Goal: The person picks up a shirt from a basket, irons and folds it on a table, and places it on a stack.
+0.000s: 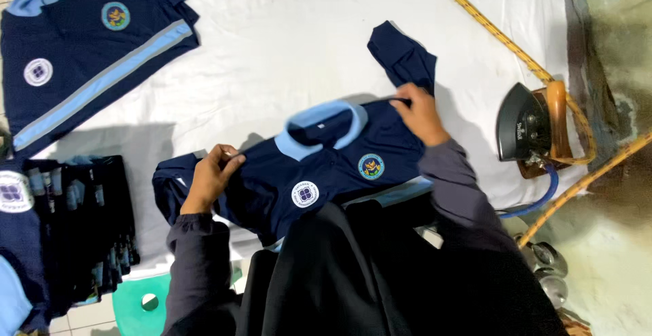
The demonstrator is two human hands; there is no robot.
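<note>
1. The navy polo shirt [326, 173] lies chest-up on the white cloth [285, 44], near the middle.
2. The left hand [212, 176] pinches its left shoulder; the right hand [420, 112] grips the right shoulder by the sleeve.
3. This looks like folding: next, both sleeves need turning in evenly.
4. An iron [526, 132] rests at the right.

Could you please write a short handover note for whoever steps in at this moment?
Left hand grips the navy polo shirt at one shoulder; right hand pinches the other shoulder by the sleeve. The shirt lies face up on the white cloth, collar away from you, not yet folded. Another shirt lies spread at far left, a folded stack beside it. The iron rests at right.
</note>
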